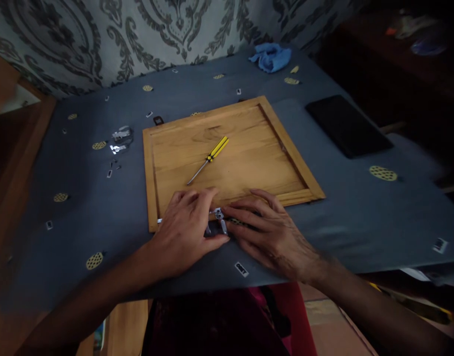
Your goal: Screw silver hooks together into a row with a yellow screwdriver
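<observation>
A framed wooden panel (234,163) lies flat on the cloth-covered table, a yellow-and-black screwdriver (212,153) resting across it. At the panel's near edge is a small metal hinge (218,213). My left hand (184,227) is closed around its left side, thumb below and fingers above, hiding part of it. From the right, my right hand (269,230) reaches in with fingers stretched out, fingertips at the hinge's right side; whether they press on it is hard to see. A short metal piece (159,221) shows left of my left hand.
Loose metal hinges (121,138) and several small screws (114,164) lie left of the panel. A black tablet-like slab (347,126) lies to the right. A crumpled blue cloth (271,57) sits at the back, before a patterned curtain (156,34).
</observation>
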`<state>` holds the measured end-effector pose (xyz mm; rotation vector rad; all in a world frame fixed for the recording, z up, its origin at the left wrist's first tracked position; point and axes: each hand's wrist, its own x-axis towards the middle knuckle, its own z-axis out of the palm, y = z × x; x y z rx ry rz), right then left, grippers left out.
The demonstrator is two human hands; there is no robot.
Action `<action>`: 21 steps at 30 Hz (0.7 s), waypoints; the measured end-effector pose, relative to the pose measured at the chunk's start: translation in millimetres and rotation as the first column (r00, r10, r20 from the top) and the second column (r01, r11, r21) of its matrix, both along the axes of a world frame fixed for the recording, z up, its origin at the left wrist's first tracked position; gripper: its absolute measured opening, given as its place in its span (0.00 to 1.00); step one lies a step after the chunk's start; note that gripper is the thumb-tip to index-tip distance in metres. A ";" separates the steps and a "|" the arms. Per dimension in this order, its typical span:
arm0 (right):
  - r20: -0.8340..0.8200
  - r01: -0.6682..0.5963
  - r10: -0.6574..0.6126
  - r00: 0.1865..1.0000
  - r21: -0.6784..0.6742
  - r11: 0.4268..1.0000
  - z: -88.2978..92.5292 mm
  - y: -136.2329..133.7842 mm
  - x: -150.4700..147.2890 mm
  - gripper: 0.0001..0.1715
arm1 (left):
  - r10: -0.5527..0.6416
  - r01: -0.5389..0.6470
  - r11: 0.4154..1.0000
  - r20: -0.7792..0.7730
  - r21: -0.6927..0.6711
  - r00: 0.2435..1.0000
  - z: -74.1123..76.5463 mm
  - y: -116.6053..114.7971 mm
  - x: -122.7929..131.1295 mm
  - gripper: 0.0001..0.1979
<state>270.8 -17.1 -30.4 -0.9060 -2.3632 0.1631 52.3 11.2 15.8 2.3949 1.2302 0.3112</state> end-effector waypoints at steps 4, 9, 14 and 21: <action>0.027 -0.006 0.006 1.000 0.007 1.000 -0.2 0.2 0.8 0.12 | 0.011 -0.011 1.000 0.000 -0.009 1.000 4.6 1.6 -5.2 0.41; 0.039 -0.010 0.009 0.999 0.004 1.000 2.6 0.4 0.5 0.12 | 0.002 -0.002 1.000 0.007 -0.002 1.000 6.0 1.8 -7.1 0.41; 0.020 -0.003 0.002 1.000 0.012 1.000 3.7 0.5 -1.1 0.10 | -0.011 0.011 1.000 -0.021 -0.004 1.000 1.7 0.2 -4.1 0.41; 0.018 -0.001 0.001 1.000 0.005 1.000 3.6 0.2 -1.8 0.12 | 0.021 -0.022 1.000 -0.023 -0.020 1.000 0.8 0.5 -1.5 0.39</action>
